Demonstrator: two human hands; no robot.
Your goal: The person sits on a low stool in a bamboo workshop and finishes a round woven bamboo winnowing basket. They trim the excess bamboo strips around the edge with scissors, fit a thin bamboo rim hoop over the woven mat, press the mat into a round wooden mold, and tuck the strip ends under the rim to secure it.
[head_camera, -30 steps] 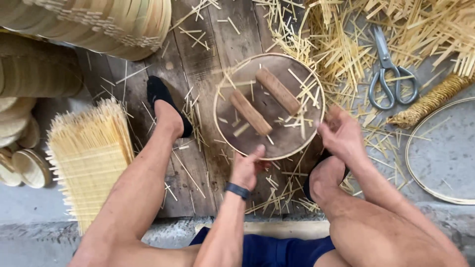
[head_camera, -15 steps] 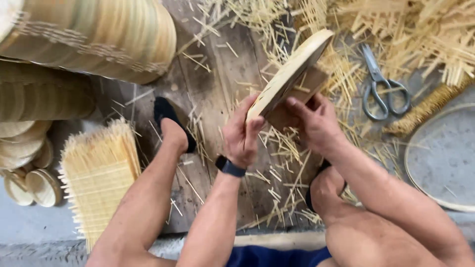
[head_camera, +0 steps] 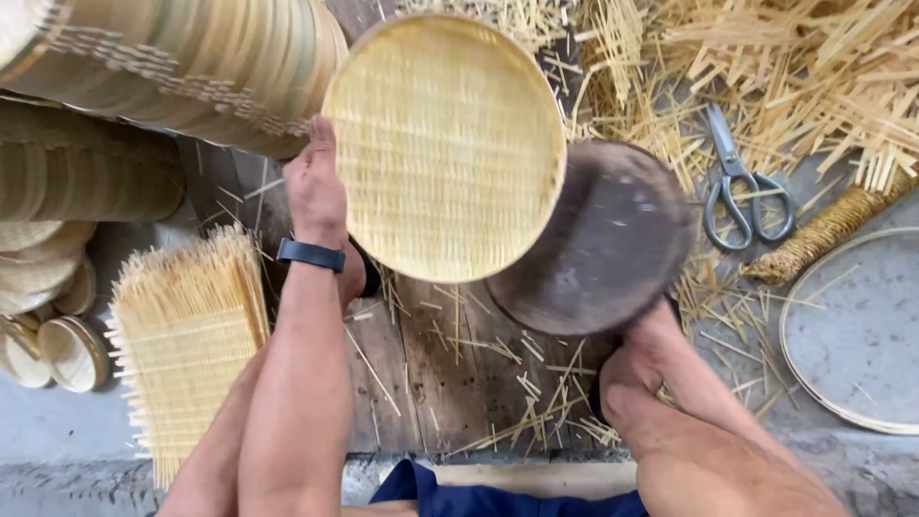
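Observation:
My left hand (head_camera: 317, 189) grips the left rim of a round woven bamboo tray (head_camera: 445, 144), held up with its pale woven face toward me. My right hand (head_camera: 639, 369) holds the lower edge of a dark round wooden disc (head_camera: 598, 239), tilted and just right of the tray, its rim tucked under the tray's edge. A black band sits on my left wrist. Both are above a wooden board (head_camera: 450, 383) strewn with bamboo slivers.
Stacks of finished woven trays (head_camera: 182, 57) fill the upper left. A square woven mat with loose ends (head_camera: 187, 330) lies at left. Scissors (head_camera: 739, 187) rest among bamboo strips at upper right, next to a wrapped bundle (head_camera: 823, 230) and a bamboo hoop (head_camera: 852, 330).
The disc and tray, first lying flat as one piece, were lifted on edge and then separated. My left hand now holds the woven tray and my right the dark disc.

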